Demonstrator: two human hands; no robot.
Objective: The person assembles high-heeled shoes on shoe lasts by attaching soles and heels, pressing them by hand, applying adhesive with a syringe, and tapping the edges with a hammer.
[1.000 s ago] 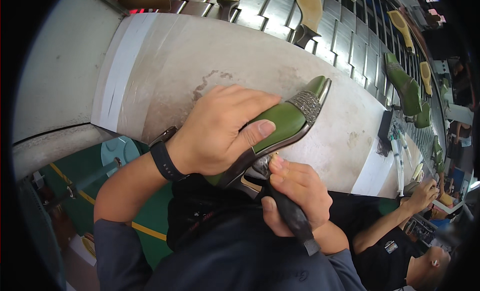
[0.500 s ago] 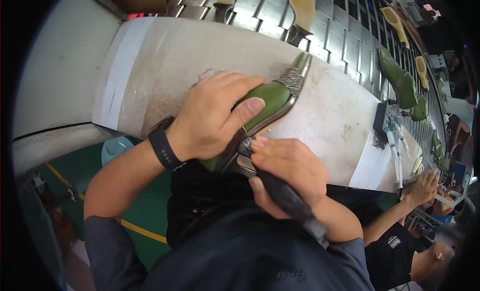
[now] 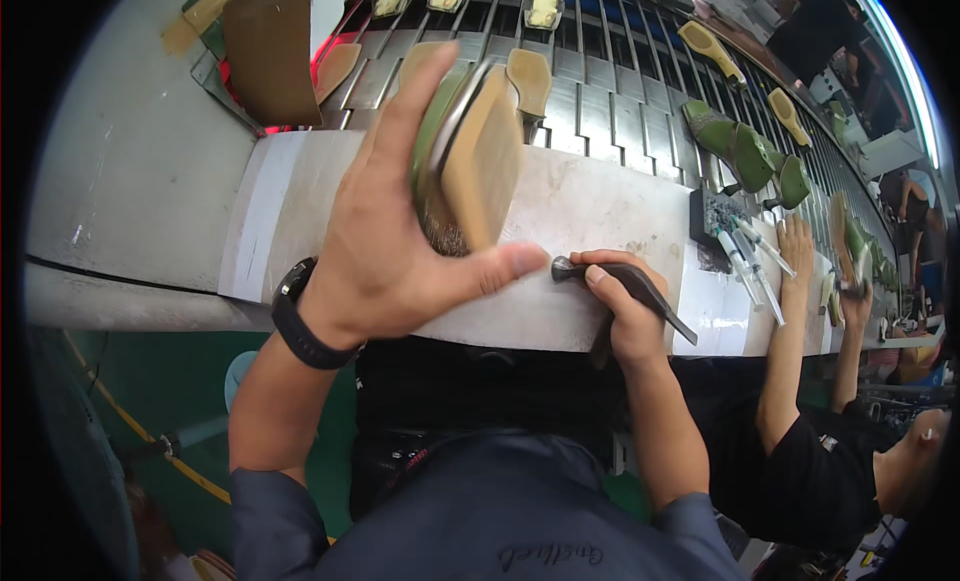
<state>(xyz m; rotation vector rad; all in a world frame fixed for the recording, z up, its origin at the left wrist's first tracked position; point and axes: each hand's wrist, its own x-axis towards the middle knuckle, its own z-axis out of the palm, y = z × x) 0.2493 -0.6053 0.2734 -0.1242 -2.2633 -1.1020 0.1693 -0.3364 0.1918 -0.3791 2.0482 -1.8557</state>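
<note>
Head view. A green shoe (image 3: 468, 156) is held up in the left hand (image 3: 385, 251), sole turned toward the camera, tan insole face visible, toe pointing up and away. The left grip is closed around the shoe: fingers wrapped behind the upper, thumb stretched out below the heel end. The shoe is raised clear of the tabletop (image 3: 600, 206), above its near edge. A dark watch (image 3: 300, 326) is worn on the left wrist.

The right hand (image 3: 625, 301) is closed around a dark-handled hand tool (image 3: 630, 281), the tool head lying just right of the left thumb tip, the handle running out to the lower right. The tool rests low, at the tabletop's front edge, apart from the shoe.

Behind the tabletop a slatted conveyor (image 3: 620, 91) carries tan insoles and further green shoes (image 3: 745, 156). To the right, a co-worker's hand (image 3: 797, 246) rests by a dark tray of small tools (image 3: 735, 236).

Judgement on the step in hand: the sole appears to be under inspection. The shoe is best kept steady with the thumb clear of the sole edge, so the margin can be seen all round. The tool should be brought up only once the shoe is braced, struck or pressed squarely, well away from the fingers behind.
</note>
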